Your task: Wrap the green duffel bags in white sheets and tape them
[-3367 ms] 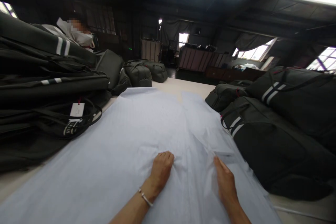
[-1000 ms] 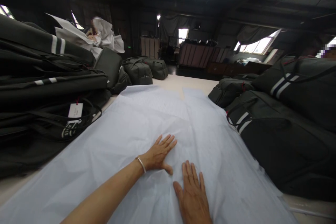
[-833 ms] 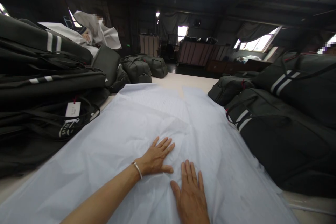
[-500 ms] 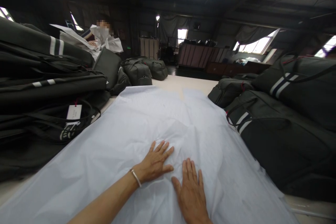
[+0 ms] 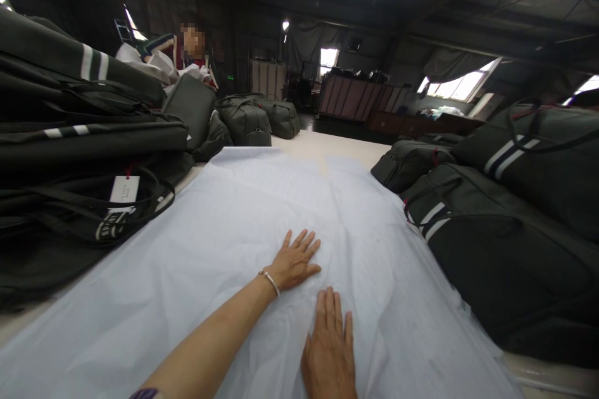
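A large sheet of thin white tissue paper [image 5: 224, 243] lies spread over the table in front of me. My left hand [image 5: 296, 258] rests flat on its middle with fingers stretched and slightly spread; a thin bracelet circles that wrist. My right hand [image 5: 330, 347] lies flat on the paper a little nearer to me, fingers together and pointing away. Neither hand holds anything. The paper is lightly creased around both hands.
Stacks of dark green bags with white stripes flank the paper: a flat pile [image 5: 88, 143] with a white hang tag [image 5: 123, 189] on the left, bulkier bags [image 5: 505, 230] on the right. More bags [image 5: 255, 121] sit at the far end. A person [image 5: 187, 53] works at far left.
Earlier both hands were curled, pinching the paper. They have since flattened out. In the last half second my left hand slid forward over the paper and the bump under it flattened.
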### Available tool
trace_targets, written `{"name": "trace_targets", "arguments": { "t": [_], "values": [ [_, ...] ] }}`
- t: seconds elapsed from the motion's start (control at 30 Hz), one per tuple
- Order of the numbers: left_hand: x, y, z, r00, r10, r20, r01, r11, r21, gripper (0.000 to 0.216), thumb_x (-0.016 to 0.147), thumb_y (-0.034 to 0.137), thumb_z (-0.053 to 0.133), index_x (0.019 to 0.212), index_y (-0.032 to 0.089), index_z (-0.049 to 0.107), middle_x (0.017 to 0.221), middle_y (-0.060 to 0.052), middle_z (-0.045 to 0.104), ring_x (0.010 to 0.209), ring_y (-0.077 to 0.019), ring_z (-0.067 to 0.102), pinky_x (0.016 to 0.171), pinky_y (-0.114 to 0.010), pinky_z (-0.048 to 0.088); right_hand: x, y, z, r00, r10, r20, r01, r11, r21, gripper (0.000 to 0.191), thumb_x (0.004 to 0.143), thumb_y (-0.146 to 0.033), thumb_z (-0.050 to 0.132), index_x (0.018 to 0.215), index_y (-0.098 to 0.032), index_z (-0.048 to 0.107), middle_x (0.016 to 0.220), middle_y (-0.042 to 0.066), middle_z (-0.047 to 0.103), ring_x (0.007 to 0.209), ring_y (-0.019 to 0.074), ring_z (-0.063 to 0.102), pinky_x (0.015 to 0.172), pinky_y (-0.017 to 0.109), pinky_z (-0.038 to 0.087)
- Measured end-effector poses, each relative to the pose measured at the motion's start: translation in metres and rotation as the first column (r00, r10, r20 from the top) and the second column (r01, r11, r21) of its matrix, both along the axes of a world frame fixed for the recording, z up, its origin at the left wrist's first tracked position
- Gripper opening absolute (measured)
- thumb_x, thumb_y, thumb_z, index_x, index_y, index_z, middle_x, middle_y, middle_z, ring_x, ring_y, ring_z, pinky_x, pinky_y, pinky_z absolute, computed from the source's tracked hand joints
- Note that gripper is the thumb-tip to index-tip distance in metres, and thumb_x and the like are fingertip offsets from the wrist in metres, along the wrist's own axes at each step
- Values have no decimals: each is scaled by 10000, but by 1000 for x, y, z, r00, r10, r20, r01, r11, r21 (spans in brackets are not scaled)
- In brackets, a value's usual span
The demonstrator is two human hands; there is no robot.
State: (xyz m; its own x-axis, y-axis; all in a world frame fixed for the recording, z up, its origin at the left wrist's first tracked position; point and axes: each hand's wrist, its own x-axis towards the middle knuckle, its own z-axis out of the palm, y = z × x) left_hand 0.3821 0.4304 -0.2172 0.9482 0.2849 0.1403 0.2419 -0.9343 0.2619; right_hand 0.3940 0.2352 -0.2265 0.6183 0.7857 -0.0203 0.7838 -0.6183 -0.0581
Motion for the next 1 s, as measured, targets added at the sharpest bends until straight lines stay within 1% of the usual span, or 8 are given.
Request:
{"name": "trace_targets", "arguments": {
  "t": [0.3,0.4,0.47,0.53,0.6,0.67,0.8,1.0],
  "values": [
    [-21,-16,4,999,25,-27,-26,999,-44,736,910,713,321,1510,296,237,1588,-94,225,1469,-348,123,1118,-710,50,-2,-4,-6,995,-49,-82,54,997,59,654,841,-271,325,1440,-16,386,1547,155,269,1441,312,239,1168,564,204],
    [-28,-22,3,999,40,6,-40,998,-44,750,901,723,331,1514,303,227,1589,-93,224,1470,-347,119,1125,-703,53,15,0,7,988,-45,-145,68,985,157,663,913,-389,275,1454,-16,356,1547,170,279,1445,301,237,1169,548,214],
    [-31,-25,2,998,53,22,-52,998,-28,739,913,710,320,1515,293,227,1585,-103,233,1468,-345,131,1131,-693,65,34,9,18,985,-2,-172,47,965,259,720,947,-496,229,1476,-13,299,1563,173,245,1460,277,195,1180,514,207],
    [-33,-27,2,998,69,13,-69,998,-10,740,917,707,307,1515,276,236,1582,-116,235,1464,-350,149,1132,-689,77,55,22,24,981,67,-182,-5,947,321,755,958,-550,198,1490,-17,257,1579,165,204,1471,255,155,1190,484,188],
    [-35,-29,4,996,84,-18,-83,996,16,763,909,716,320,1514,258,240,1583,-130,222,1459,-360,163,1128,-692,99,73,32,20,977,105,-184,-43,949,311,781,960,-581,182,1487,-10,258,1577,174,206,1471,259,156,1192,483,172],
    [-39,-32,7,994,93,-51,-90,995,50,789,897,720,354,1517,248,231,1584,-141,212,1458,-365,163,1126,-690,126,84,38,8,982,110,-155,-64,959,276,816,953,-615,178,1482,0,266,1572,184,216,1469,274,161,1193,495,149],
    [-53,-39,11,988,123,-98,-116,991,72,806,893,717,375,1526,256,184,1589,-140,192,1465,-350,139,1139,-664,146,87,37,-12,995,90,-47,-72,951,299,843,945,-652,170,1490,-13,249,1576,170,209,1471,274,157,1193,491,130],
    [-84,-59,7,986,131,-106,-126,991,46,805,895,722,358,1531,307,93,1601,-114,162,1467,-346,132,1150,-651,123,81,33,-8,995,98,4,-93,931,354,778,955,-635,204,1513,-94,230,1586,123,215,1479,248,122,1195,496,101]
  ]
}}
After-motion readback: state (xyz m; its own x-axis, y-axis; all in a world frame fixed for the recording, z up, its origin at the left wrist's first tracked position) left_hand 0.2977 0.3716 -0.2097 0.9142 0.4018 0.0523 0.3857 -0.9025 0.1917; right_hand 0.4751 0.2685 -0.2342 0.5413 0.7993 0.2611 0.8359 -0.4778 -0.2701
